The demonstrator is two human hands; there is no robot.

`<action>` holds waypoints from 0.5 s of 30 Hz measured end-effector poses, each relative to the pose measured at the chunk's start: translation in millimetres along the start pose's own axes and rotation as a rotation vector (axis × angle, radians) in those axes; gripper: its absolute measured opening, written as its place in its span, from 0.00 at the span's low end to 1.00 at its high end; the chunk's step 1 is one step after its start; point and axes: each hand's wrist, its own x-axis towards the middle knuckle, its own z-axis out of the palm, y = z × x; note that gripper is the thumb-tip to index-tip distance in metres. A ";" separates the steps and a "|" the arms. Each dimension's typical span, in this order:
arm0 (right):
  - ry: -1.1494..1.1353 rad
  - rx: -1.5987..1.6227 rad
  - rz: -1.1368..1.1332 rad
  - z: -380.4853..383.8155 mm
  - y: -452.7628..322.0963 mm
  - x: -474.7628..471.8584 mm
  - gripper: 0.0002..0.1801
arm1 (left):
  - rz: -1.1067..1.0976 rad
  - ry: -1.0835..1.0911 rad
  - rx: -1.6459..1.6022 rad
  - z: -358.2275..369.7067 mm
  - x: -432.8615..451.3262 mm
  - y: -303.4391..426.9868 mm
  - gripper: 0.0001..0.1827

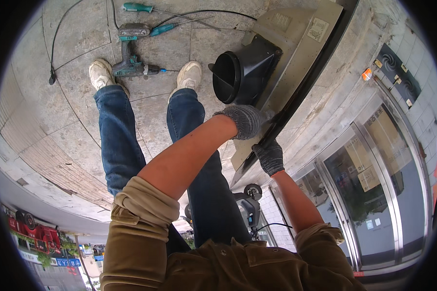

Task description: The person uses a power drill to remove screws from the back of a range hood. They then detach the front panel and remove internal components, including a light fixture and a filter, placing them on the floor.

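Note:
A range hood with beige-grey metal housing (295,40) stands tilted on the paving, its long black edge panel running diagonally. A black plastic duct outlet (255,69) with a round mouth and a flap sticks out of it. My left hand (244,122), in a grey knit glove, is at the housing just below the outlet. Its fingers are hidden, and a blurred greyish patch lies beyond them, so its hold cannot be told. My right hand (269,158), in a matching glove, is closed around the black edge near the hood's lower end.
A cordless drill (129,54) with a bit lies between my shoes. Beyond it are a green-handled screwdriver (138,7), another teal-handled screwdriver (164,30) and a black cable ending in a plug (52,78). A glass door (360,196) is at the right, and a scooter (249,207) stands behind me.

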 end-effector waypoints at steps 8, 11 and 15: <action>0.029 -0.268 -0.103 1.2 11.0 2.4 0.30 | -0.105 0.142 -0.090 -7.8 -50.3 40.7 0.30; 0.006 0.210 -0.019 8.1 16.3 3.9 0.31 | -0.096 0.455 -0.133 -12.7 -61.8 65.9 0.28; 0.082 -0.012 -0.164 2.4 13.0 -1.5 0.29 | -0.112 0.541 -0.118 -37.0 -37.8 85.7 0.28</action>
